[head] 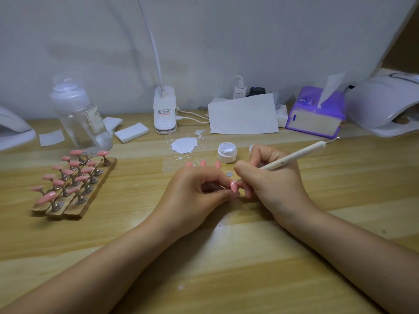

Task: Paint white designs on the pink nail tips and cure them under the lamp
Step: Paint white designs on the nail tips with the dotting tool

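Observation:
My left hand [195,191] pinches a pink nail tip [234,186] near the middle of the wooden table. My right hand [272,177] holds a white dotting pen [294,156] like a pencil, its fine point touching that tip. Three more pink tips [201,163] lie just beyond my left hand. An open white jar of white gel [227,152] stands behind my hands. At the left, wooden holder strips [90,196] carry several pink tips on metal stands. The white curing lamp [383,105] sits at the far right.
A clear pump bottle [79,114] and white pads [131,132] are at the back left. A desk lamp clip [165,114], a sheet of paper [242,115] and a purple tissue pack [317,112] line the back. A white paint smear [184,145] marks the table.

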A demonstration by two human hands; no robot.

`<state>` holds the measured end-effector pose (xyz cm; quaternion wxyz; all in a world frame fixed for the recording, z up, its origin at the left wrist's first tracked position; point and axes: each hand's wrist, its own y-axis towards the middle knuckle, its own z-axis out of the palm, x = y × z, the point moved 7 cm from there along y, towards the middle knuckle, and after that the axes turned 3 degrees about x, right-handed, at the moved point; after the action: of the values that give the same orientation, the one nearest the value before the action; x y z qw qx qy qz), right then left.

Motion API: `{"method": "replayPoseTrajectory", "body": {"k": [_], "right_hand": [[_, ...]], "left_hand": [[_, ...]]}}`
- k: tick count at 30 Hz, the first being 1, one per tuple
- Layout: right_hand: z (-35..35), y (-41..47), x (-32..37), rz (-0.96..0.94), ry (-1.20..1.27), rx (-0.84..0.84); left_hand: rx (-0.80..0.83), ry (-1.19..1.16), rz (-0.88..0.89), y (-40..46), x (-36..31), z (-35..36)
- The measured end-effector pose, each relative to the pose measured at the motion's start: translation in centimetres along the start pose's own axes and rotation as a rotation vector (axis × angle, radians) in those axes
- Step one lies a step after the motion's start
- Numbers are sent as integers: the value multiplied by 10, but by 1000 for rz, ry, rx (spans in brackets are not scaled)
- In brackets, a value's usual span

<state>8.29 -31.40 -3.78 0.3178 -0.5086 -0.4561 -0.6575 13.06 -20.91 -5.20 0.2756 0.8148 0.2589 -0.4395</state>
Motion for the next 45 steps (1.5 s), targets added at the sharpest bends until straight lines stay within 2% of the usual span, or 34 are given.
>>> {"method": "replayPoseTrajectory", "body": {"k": [9, 31, 39, 45], "right_hand": [[0, 0, 1, -9, -2, 0], [0, 1, 0, -5, -1, 1], [-1, -1, 0, -4, 0, -3], [0, 0, -1, 2, -4, -3]], "left_hand": [[22, -40, -8, 0, 1, 1], [-8, 37, 15, -1, -1, -1], [18, -16, 7, 0, 0, 1], [7, 39, 28, 0, -2, 1]]}}
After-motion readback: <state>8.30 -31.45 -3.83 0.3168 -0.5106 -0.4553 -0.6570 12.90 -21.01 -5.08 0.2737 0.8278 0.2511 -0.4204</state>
